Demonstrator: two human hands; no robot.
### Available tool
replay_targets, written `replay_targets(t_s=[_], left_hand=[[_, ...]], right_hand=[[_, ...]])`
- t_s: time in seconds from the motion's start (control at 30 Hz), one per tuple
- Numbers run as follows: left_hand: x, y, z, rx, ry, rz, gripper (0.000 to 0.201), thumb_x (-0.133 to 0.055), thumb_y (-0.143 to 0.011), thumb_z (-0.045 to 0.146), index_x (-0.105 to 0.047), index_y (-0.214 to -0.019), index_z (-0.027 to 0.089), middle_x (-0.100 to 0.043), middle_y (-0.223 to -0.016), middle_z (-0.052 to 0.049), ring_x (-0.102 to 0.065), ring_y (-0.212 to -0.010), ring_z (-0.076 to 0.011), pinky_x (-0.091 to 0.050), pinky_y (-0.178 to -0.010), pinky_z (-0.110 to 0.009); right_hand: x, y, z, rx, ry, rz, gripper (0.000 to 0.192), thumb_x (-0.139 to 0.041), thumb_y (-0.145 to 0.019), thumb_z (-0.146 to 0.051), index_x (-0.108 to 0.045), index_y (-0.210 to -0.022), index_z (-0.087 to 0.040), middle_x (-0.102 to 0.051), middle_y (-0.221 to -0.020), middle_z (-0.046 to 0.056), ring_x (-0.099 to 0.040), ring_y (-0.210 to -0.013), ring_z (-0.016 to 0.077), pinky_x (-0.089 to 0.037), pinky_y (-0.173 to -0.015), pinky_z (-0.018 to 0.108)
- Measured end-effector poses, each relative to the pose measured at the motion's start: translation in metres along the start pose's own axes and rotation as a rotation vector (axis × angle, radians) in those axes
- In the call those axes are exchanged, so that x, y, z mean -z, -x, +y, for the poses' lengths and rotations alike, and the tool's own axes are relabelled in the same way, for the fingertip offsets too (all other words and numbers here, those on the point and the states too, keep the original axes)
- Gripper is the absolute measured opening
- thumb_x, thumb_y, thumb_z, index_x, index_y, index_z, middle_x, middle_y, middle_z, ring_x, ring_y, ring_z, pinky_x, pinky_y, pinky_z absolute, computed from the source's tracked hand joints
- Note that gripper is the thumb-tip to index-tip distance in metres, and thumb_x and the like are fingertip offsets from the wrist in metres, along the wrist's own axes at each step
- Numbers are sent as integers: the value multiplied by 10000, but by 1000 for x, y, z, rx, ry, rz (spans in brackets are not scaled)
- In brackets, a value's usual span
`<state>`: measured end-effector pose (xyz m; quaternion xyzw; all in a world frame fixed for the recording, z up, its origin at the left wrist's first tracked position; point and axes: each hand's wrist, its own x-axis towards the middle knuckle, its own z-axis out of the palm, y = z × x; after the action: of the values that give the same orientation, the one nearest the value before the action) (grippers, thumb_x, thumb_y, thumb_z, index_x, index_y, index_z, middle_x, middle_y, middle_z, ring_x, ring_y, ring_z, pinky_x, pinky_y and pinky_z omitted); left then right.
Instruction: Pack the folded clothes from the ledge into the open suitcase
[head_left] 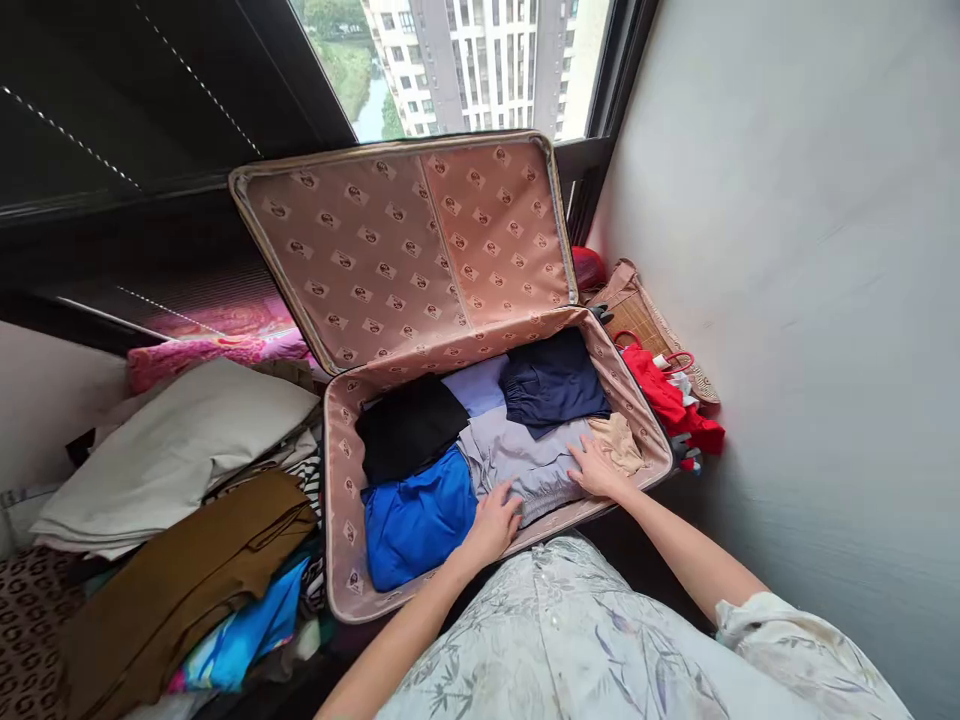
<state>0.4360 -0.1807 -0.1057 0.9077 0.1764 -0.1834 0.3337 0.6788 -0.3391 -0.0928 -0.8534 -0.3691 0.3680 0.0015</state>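
Observation:
An open suitcase (349,540) with a pink patterned lining holds folded clothes. My left hand (495,522) rests with fingers apart and slightly bent at the near left corner of a folded grey garment (529,455), beside a blue garment (420,520). On the same grey garment's right side lies my right hand (596,468), fingers spread, close to a beige cloth (619,442). Farther back in the case are a black garment (411,425), a pale lavender one (478,384) and a navy one with a gathered waistband (556,380).
Left of the case is a heap of clothes, with white trousers (180,450) and a brown garment (195,580) on top. The raised lid (382,250) leans toward the window. At right, red bags (667,395) and a woven bag (637,310) sit against the white wall (810,250).

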Motion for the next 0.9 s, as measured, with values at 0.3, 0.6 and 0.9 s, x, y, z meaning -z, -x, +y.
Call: replay_targets(t_s=[0.3, 0.6, 0.9], left_hand=[[54, 69, -25, -15, 291, 306, 351, -498, -957, 270, -721, -1224, 224, -696, -1193, -132, -674, -1116, -266, -521, -1031, -420], [167, 143, -163, 349, 378, 1046, 262, -627, -887, 226, -758, -1114, 212, -737, -1149, -119, -689, -1075, -256, -524, -1030, -412], [265, 238, -339, 1146, 288, 1052, 448, -529, -989, 404, -658, -1290, 97, -684, -1230, -278, -636, -1239, -408, -506, -1023, -523]], right_hand=[[21, 29, 22, 215, -313, 370, 525, -464, -878, -397, -684, -1281, -143, -760, -1162, 171, -726, -1010, 300, -550, -978, 489], [-48, 16, 18, 380, -315, 462, 437, -465, -816, -592, -744, -947, -282, -792, -912, 106, -767, -806, 327, -620, -762, 462], [-53, 16, 30, 315, -208, 574, 448, -503, -778, -616, -759, -890, -266, -801, -944, 104, -773, -812, 318, -628, -752, 441]])
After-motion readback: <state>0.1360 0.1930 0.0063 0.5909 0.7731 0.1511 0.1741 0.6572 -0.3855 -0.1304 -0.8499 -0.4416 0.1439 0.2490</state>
